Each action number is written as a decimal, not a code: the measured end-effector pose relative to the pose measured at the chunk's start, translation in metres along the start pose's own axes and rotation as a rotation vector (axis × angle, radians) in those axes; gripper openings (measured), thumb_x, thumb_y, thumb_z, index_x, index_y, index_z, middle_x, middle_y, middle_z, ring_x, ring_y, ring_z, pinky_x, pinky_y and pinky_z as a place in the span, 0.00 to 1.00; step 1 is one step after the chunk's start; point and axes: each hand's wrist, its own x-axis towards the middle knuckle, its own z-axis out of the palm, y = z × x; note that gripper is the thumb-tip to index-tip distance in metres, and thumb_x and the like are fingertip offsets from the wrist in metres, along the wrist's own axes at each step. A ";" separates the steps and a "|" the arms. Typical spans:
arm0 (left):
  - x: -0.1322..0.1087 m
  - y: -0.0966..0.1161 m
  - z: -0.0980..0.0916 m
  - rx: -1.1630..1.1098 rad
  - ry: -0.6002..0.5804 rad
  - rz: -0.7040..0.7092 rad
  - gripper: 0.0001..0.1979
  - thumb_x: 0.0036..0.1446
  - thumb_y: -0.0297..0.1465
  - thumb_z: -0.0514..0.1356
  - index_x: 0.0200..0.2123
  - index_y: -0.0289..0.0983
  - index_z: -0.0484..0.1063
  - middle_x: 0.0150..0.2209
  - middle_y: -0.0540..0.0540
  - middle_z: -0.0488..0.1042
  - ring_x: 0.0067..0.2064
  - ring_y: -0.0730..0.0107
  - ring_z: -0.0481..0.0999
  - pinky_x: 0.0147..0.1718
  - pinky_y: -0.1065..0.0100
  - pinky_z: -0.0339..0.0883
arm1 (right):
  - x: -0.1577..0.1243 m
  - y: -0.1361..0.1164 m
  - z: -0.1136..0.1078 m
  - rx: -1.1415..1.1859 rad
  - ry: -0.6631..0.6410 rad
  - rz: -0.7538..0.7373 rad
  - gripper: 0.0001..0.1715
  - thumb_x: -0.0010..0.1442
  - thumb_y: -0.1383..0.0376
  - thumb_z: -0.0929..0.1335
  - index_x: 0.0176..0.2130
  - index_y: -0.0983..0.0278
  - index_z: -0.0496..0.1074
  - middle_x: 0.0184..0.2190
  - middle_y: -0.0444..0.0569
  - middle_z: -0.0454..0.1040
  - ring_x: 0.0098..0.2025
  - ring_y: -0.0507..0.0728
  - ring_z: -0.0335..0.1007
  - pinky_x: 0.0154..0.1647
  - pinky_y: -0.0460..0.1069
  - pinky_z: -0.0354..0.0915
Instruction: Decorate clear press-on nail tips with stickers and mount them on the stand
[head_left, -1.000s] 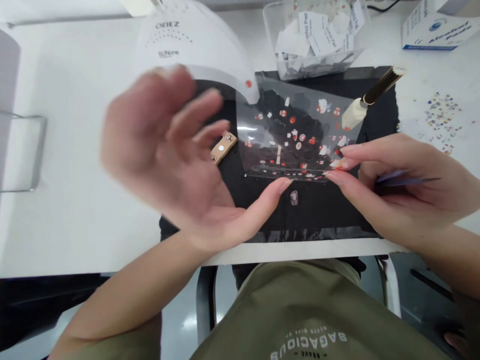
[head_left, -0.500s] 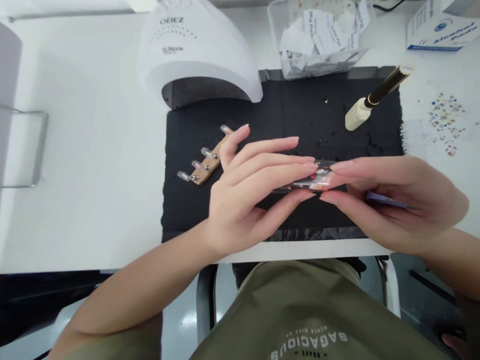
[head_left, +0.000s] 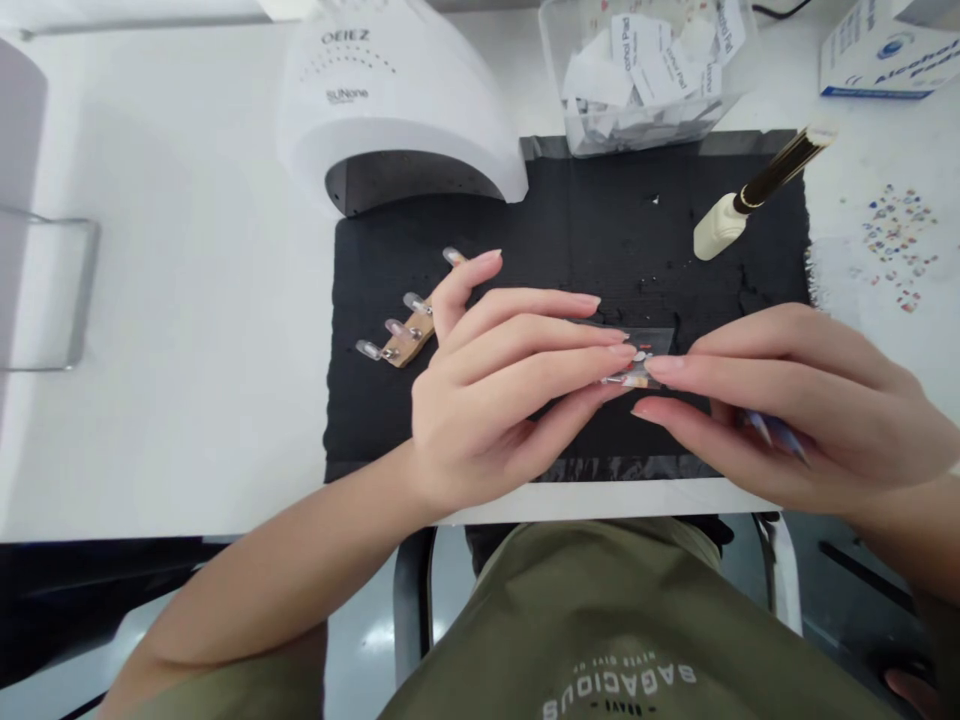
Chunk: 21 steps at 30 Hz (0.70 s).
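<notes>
My left hand (head_left: 502,390) pinches a clear sticker sheet (head_left: 658,345) between thumb and fingers, its little finger raised. Small red, white and orange figures show on the film; the fingers hide the rest. At the sheet's right side, my right hand (head_left: 802,405) has a fingertip against the film, with its thumb just below and a small gap between them. Purple tweezers (head_left: 784,435) are tucked in its palm, two pointed ends showing. Beyond my left hand lies a wooden nail-tip stand (head_left: 409,345) bearing several clear and pinkish nail tips, partly covered by that hand.
A white nail lamp (head_left: 405,90) stands at the back left of the black mat (head_left: 592,230). Behind the mat sits a clear bin (head_left: 645,130) of alcohol pad packets. A cream bottle (head_left: 720,228) with a dark cap stands right; loose gems (head_left: 900,235) and an alcohol pad box (head_left: 885,55) lie beyond.
The sticker sheet was curved between both hands; now it lies flatter and more of its clear film shows. My right thumb has come away from the sheet, and the tweezers have turned in the palm.
</notes>
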 end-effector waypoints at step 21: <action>0.001 0.019 -0.009 0.219 0.033 0.114 0.12 0.72 0.27 0.72 0.50 0.54 0.84 0.44 0.59 0.90 0.53 0.61 0.92 0.78 0.44 0.72 | -0.001 -0.004 -0.014 -0.179 -0.148 0.012 0.06 0.76 0.70 0.77 0.47 0.59 0.79 0.34 0.40 0.81 0.25 0.46 0.69 0.25 0.47 0.70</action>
